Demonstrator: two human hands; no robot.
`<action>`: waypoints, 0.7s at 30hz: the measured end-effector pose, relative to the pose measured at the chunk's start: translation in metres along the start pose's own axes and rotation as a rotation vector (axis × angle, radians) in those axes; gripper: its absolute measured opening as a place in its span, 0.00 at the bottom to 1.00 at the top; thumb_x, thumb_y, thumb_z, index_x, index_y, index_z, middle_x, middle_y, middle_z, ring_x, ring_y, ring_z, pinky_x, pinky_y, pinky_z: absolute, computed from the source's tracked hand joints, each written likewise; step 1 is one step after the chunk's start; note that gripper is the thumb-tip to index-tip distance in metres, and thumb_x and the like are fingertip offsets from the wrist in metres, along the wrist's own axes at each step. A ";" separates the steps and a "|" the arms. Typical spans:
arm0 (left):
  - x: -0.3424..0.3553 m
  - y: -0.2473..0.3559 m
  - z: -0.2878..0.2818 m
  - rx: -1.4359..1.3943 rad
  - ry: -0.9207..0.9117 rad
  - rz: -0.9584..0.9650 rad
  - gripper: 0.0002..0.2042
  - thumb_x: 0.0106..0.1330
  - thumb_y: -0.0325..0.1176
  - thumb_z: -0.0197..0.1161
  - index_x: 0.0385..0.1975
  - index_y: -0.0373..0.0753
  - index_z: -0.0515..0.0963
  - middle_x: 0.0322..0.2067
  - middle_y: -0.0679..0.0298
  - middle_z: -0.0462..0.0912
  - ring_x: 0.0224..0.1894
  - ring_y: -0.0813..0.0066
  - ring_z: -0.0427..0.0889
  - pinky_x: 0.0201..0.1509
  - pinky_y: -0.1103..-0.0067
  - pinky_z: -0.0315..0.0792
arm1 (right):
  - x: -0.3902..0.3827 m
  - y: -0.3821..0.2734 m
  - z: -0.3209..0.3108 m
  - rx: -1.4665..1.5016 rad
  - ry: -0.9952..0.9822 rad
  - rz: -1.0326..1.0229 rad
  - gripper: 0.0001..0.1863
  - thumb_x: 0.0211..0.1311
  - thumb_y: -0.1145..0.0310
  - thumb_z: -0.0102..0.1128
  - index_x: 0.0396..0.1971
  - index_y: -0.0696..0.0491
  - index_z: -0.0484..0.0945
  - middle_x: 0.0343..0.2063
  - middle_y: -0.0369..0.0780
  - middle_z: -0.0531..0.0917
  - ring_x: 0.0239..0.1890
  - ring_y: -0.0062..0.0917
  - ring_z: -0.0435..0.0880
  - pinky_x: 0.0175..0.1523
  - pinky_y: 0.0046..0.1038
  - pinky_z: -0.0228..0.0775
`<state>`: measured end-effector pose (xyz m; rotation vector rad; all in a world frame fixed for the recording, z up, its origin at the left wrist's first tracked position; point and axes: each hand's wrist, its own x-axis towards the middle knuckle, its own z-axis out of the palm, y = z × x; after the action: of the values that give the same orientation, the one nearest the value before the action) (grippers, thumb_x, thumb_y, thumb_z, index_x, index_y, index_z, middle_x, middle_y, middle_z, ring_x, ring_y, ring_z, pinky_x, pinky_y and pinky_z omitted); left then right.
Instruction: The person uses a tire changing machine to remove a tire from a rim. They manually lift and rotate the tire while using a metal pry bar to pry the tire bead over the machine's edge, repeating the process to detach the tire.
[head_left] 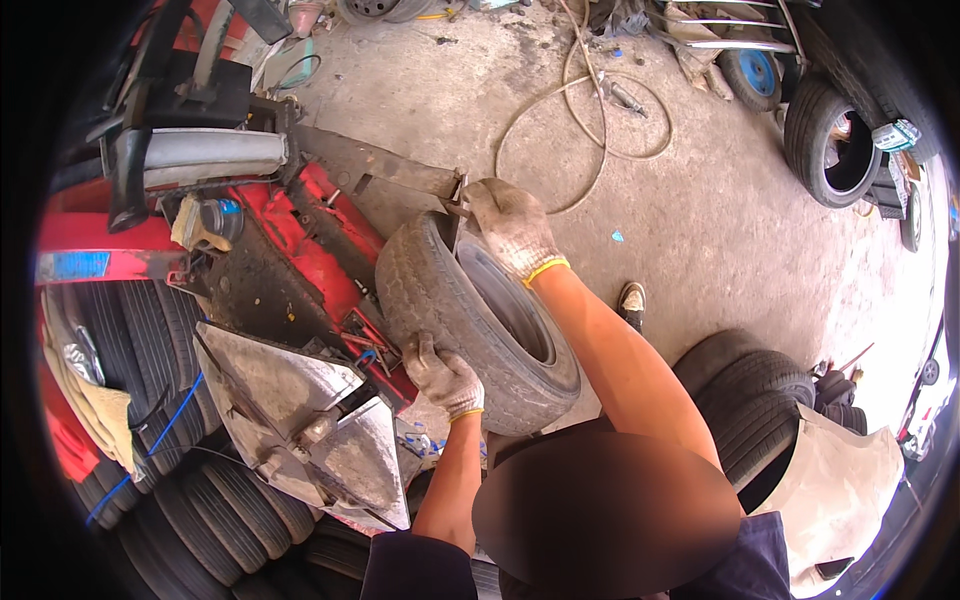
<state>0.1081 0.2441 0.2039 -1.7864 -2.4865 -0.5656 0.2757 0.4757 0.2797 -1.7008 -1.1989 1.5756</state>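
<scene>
A worn car tire (425, 290) on a wheel rim (505, 300) stands on edge against the side of a red tire changer (335, 285). My right hand (515, 228), in a dirty white work glove with a yellow cuff, is closed round the end of the metal bead breaker arm (385, 168) at the tire's far edge. The flat blade there sits close to the sidewall; its exact contact is hidden. My left hand (445, 378), gloved alike, rests on the near part of the tread with its fingers apart. Beside it lies the changer's metal turntable (300, 425).
Stacked tires (225, 510) fill the lower left, and more tires (755, 400) lie at the right. A looped air hose (600, 150) with an air tool (625, 97) lies on the concrete floor. A tub (222, 218) and brush sit on the changer. A loose tire (830, 145) leans far right.
</scene>
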 end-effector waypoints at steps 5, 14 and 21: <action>-0.002 0.000 -0.001 -0.002 -0.001 -0.009 0.18 0.65 0.27 0.52 0.54 0.33 0.78 0.57 0.44 0.77 0.58 0.43 0.77 0.64 0.53 0.71 | -0.002 0.001 0.001 -0.022 0.002 -0.030 0.24 0.78 0.51 0.50 0.49 0.58 0.83 0.31 0.47 0.86 0.35 0.33 0.87 0.47 0.35 0.76; 0.001 0.001 -0.004 -0.061 -0.033 -0.015 0.19 0.65 0.28 0.52 0.55 0.32 0.78 0.57 0.44 0.77 0.59 0.42 0.76 0.65 0.52 0.71 | 0.000 0.005 0.006 0.031 0.013 -0.011 0.23 0.78 0.51 0.51 0.48 0.58 0.83 0.28 0.46 0.86 0.31 0.29 0.87 0.43 0.32 0.78; 0.001 0.002 -0.003 -0.043 -0.028 -0.013 0.20 0.64 0.28 0.52 0.55 0.31 0.78 0.57 0.43 0.77 0.59 0.42 0.76 0.65 0.52 0.70 | 0.001 0.016 0.008 -0.026 0.067 -0.141 0.25 0.78 0.49 0.50 0.47 0.57 0.83 0.27 0.46 0.86 0.31 0.30 0.88 0.43 0.32 0.78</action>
<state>0.1094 0.2442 0.2078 -1.8072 -2.5249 -0.6034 0.2721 0.4675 0.2648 -1.6339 -1.2815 1.4144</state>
